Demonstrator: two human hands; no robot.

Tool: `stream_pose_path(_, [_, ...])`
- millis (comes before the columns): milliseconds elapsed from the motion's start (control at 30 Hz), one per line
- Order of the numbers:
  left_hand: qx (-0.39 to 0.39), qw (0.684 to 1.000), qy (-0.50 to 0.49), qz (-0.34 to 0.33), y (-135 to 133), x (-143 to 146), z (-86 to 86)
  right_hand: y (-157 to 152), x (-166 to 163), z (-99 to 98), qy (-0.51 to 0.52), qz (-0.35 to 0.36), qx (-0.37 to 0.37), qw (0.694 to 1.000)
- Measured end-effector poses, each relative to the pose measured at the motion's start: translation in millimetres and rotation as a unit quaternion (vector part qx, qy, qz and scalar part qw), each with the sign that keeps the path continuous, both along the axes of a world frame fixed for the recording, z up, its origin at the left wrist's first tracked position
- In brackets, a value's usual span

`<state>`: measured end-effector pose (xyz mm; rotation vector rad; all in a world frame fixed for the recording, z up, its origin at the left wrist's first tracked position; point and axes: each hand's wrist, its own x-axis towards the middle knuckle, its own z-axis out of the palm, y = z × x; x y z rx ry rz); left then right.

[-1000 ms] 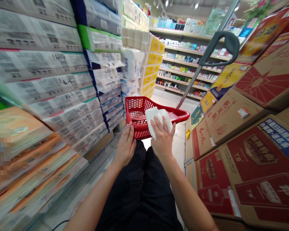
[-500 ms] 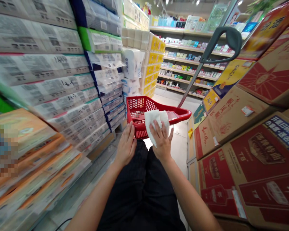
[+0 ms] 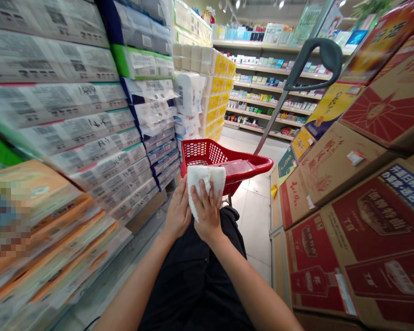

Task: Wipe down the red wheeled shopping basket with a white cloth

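Observation:
A red plastic shopping basket (image 3: 241, 166) with perforated walls and a long grey pull handle (image 3: 290, 87) stands just beyond my knees. My right hand (image 3: 207, 214) is spread over a folded white cloth (image 3: 207, 174), holding it against the near rim of the basket. At the near left corner of the basket, my left hand (image 3: 177, 209) holds on with its fingers together. The cloth covers that stretch of the rim, and its left edge comes close to my left fingers.
Wrapped paper packs (image 3: 72, 105) are stacked high on the left, with orange packs (image 3: 62, 230) nearer. Cardboard cartons (image 3: 365, 230) line the right side. Tiled floor (image 3: 257, 207) runs between them to product shelves (image 3: 269, 82) at the back.
My right hand has moved the white cloth left and slightly toward me along the basket, up close to my left hand. The left hand has barely moved.

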<state>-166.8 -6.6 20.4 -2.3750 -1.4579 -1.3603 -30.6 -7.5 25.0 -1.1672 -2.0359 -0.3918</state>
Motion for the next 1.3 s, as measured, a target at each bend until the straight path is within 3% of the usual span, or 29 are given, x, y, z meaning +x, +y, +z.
stream_pose_path(167, [0.0,1.0,0.007,0.009,0,0,2.2,9,28,1.2,-0.047,0.029,-0.001,0.998])
stream_pose_path(333, [0.005,1.0,-0.012,0.007,1,5,1.0,16,70,-4.8,-0.054,-0.029,-0.029,0.998])
stream_pose_path(533, [0.059,0.997,-0.028,0.04,2,9,1.1,13,90,-4.4,-0.049,-0.045,-0.044,0.997])
stream_pose_path(700, [0.121,0.984,0.007,0.129,2,19,18.9,11,88,-2.1,-0.046,-0.037,-0.044,0.997])
stream_pose_path(833, [0.089,0.983,0.138,0.077,7,37,42.5,10,77,-0.4,-0.042,-0.021,-0.026,0.999])
stream_pose_path(967, [0.072,0.981,0.154,0.097,9,46,54.7,12,78,2.0,-0.031,-0.029,-0.004,0.999])
stream_pose_path(1200, [0.085,0.979,0.167,0.077,4,37,43.9,31,121,-0.9,0.038,-0.102,-0.034,0.994])
stream_pose_path(1300, [0.078,0.982,0.147,0.085,2,39,41.2,32,119,0.5,0.078,-0.123,-0.05,0.988])
